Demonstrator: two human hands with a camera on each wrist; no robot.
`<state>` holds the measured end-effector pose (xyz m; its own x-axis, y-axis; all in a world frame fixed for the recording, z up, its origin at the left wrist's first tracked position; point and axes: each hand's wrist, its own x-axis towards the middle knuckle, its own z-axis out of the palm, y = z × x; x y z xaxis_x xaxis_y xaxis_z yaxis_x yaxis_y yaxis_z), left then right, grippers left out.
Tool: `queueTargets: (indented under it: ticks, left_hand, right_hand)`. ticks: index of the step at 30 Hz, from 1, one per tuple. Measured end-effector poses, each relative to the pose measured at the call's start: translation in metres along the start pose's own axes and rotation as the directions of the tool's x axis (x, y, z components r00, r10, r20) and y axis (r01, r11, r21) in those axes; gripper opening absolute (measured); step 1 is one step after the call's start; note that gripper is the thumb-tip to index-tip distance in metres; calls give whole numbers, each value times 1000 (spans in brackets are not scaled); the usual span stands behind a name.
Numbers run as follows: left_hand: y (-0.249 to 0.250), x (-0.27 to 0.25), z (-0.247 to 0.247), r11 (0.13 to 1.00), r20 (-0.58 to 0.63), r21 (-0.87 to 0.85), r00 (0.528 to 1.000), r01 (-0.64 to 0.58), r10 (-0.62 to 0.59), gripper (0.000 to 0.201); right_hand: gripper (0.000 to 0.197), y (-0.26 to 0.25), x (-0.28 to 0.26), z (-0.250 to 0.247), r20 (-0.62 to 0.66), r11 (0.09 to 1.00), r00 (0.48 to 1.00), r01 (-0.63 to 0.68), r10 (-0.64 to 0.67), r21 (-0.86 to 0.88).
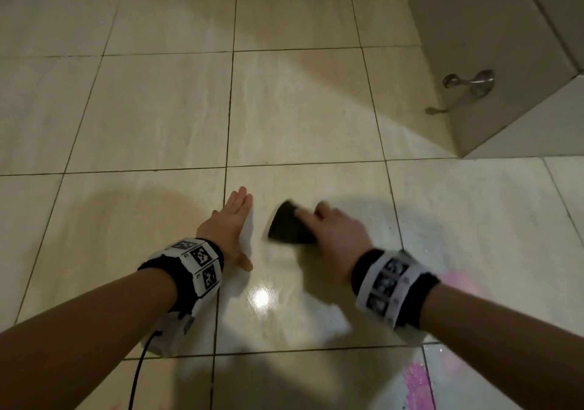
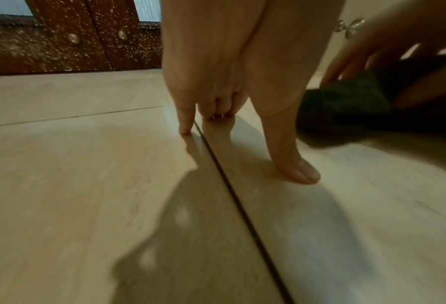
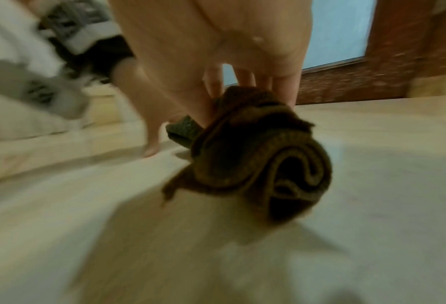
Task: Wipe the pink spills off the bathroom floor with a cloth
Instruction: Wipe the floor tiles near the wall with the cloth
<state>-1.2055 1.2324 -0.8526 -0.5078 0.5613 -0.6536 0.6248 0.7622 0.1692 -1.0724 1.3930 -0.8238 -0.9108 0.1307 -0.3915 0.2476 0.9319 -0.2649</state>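
My right hand (image 1: 328,229) grips a dark folded cloth (image 1: 286,226) and presses it on the beige tiled floor (image 1: 158,109); the picture of it is blurred by motion. In the right wrist view the cloth (image 3: 263,160) shows as a bunched roll under the fingers (image 3: 214,84). My left hand (image 1: 232,223) lies flat on the tiles just left of the cloth, fingers straight, thumb out. The left wrist view shows its fingertips (image 2: 185,129) on the floor and the cloth (image 2: 346,102) to the right. Pink spills (image 1: 417,381) stain the tiles at the lower right, with a fainter pink patch (image 1: 458,280) beside my right wrist.
A tiled wall corner (image 1: 474,62) with a metal tap (image 1: 471,82) juts in at the upper right. A dark wooden door (image 2: 61,45) runs along the far edge of the floor. A black cable (image 1: 139,368) hangs from my left wrist. The floor shines wet near my hands.
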Motion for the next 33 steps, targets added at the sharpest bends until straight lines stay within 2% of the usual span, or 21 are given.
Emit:
queueTargets:
  ticks: [2, 4, 6, 7, 8, 10, 12, 13, 14, 15, 17, 19, 20, 21, 23, 26, 28, 30, 33]
  left_hand:
    - [0, 0, 0, 1000, 12, 12, 1000, 6, -7, 133]
    - [0, 2, 2, 1000, 11, 26, 1000, 10, -10, 135]
    - [0, 2, 2, 999, 4, 35, 1000, 13, -13, 135]
    - [0, 2, 2, 999, 0, 37, 1000, 15, -15, 135]
    - [1, 2, 2, 999, -3, 39, 1000, 18, -18, 134]
    - [1, 2, 2, 999, -5, 49, 1000, 19, -19, 134]
    - [1, 2, 2, 998, -4, 51, 1000, 20, -20, 134]
    - [0, 2, 2, 999, -4, 49, 1000, 19, -19, 134]
    - [0, 2, 2, 999, -3, 45, 1000, 16, -16, 134]
    - [-1, 2, 1, 999, 3, 40, 1000, 15, -15, 134]
    - [-1, 2, -1, 999, 22, 41, 1000, 12, -13, 135]
    - [-1, 2, -1, 999, 42, 48, 999, 9, -11, 136]
    - [-1, 2, -2, 999, 42, 50, 999, 11, -13, 135]
    - [-1, 2, -2, 999, 38, 51, 999, 14, -16, 135]
    - [2, 0, -3, 998, 31, 54, 999, 20, -22, 134]
    - [5, -2, 0, 996, 34, 83, 999, 10, -13, 128]
    - [2, -7, 4, 995, 35, 100, 999, -12, 8, 121]
    - [-2, -13, 7, 995, 37, 94, 999, -23, 20, 114]
    - [-4, -19, 9, 992, 48, 121, 999, -25, 19, 107]
  right_hand:
    - [70, 29, 19, -19, -113, 983, 976, -185, 184, -3]
    - [75, 61, 37, -38, -176, 928, 917, -371, 358, -42]
    - [82, 81, 48, -44, -99, 862, 865, -500, 492, -79]
    - [81, 83, 49, -41, -75, 844, 851, -525, 520, -109]
    - [77, 81, 48, -38, -83, 839, 851, -525, 518, -142]
    - [65, 64, 38, -28, -127, 864, 884, -467, 450, -188]
    - [61, 37, 20, -13, -52, 931, 939, -345, 341, -120]
    - [63, 20, 7, 0, 2, 959, 964, -263, 264, -105]
    - [67, 5, -8, 13, 1, 979, 989, -144, 145, -145]
    - [68, -11, -24, 29, 24, 987, 998, -45, 49, -154]
    - [62, -36, -56, 44, 122, 988, 991, 72, -55, -137]
    - [74, -46, -70, 46, 234, 980, 961, 173, -146, -99]
    - [78, -43, -69, 43, 279, 986, 949, 160, -143, -41]
    - [77, -36, -66, 35, 287, 985, 949, 159, -133, -69]
    - [72, -13, -47, 14, 82, 997, 996, 34, -28, -67]
    - [68, 37, -15, -16, -75, 971, 976, -214, 207, -105]
    - [73, 63, -8, -26, -61, 935, 947, -321, 315, -151]
    - [77, 73, -11, -27, -6, 920, 932, -360, 363, -155]
    - [72, 59, -31, -10, 40, 949, 960, -266, 277, -171]
